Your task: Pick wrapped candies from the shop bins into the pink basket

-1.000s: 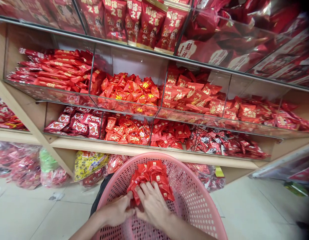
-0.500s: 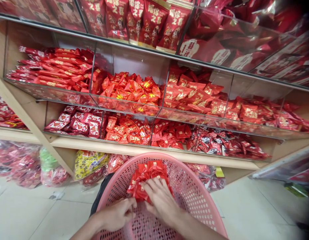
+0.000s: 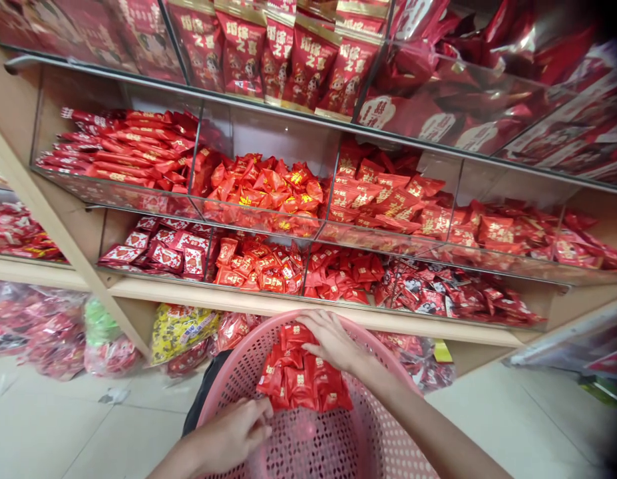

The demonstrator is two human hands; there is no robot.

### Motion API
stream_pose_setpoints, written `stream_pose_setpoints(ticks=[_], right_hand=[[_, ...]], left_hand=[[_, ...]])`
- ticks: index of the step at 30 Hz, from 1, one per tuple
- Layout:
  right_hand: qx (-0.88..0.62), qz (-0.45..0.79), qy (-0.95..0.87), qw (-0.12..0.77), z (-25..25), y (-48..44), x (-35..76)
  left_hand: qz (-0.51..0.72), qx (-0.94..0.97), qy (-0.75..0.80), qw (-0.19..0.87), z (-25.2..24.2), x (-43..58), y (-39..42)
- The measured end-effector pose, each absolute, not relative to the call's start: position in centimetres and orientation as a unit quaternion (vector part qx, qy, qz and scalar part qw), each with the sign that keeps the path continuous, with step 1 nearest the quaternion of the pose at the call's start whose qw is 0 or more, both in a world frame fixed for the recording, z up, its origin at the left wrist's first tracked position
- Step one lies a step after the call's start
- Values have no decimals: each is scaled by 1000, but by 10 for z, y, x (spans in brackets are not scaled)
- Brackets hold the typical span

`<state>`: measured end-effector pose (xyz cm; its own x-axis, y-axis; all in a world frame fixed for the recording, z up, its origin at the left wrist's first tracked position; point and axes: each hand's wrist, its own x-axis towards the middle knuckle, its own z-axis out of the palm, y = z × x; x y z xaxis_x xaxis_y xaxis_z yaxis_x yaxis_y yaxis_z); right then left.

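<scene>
A pink perforated basket (image 3: 388, 426) sits in front of me with a pile of small red candy packets (image 3: 303, 382) inside. My right hand (image 3: 333, 340) reaches across to the far side of the pile, its fingers stretched and cupped over the packets by the basket's far rim. At the near left corner of the pile, my left hand (image 3: 238, 432) has its fingers curled and its thumb pinching the edge of a red packet.
Wooden shelves (image 3: 268, 303) hold clear bins of red wrapped sweets in two rows (image 3: 268, 193), with larger red bags above (image 3: 268, 60). Bulk bags of candy, one yellow (image 3: 181, 329), lie under the shelf on the pale tiled floor (image 3: 63, 426).
My right hand has slid from the near side of the packet pile to its far edge. My left hand has stayed at the near left corner. The view has tilted down slightly.
</scene>
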<state>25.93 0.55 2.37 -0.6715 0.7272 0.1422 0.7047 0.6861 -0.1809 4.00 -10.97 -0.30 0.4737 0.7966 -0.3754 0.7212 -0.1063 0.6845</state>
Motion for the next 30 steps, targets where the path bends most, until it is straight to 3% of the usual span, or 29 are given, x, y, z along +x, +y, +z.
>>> stream_pose_setpoints(ticks=[5,7,9,13,21,30], right_hand=[[-420,21,-897,137,23,-4,266],[-434,19,-888,150,27,-12,278],[-466,9,-868,171,29,-22,298],[-576,13,-782,237,18,-45,360],[-640,443,-489,393,-8,-110,406],[-575,543,-348,503,-32,-124,381]], left_hand=[[239,713,525,398,8,27,-105],[353,662,572,331,0,14,-98],[389,611,637,264,-13,0,-92],[375,561,638,372,-31,-8,-92],[436,412,571,560,-9,6,-100],[423,443,580,537,15,-10,-98]])
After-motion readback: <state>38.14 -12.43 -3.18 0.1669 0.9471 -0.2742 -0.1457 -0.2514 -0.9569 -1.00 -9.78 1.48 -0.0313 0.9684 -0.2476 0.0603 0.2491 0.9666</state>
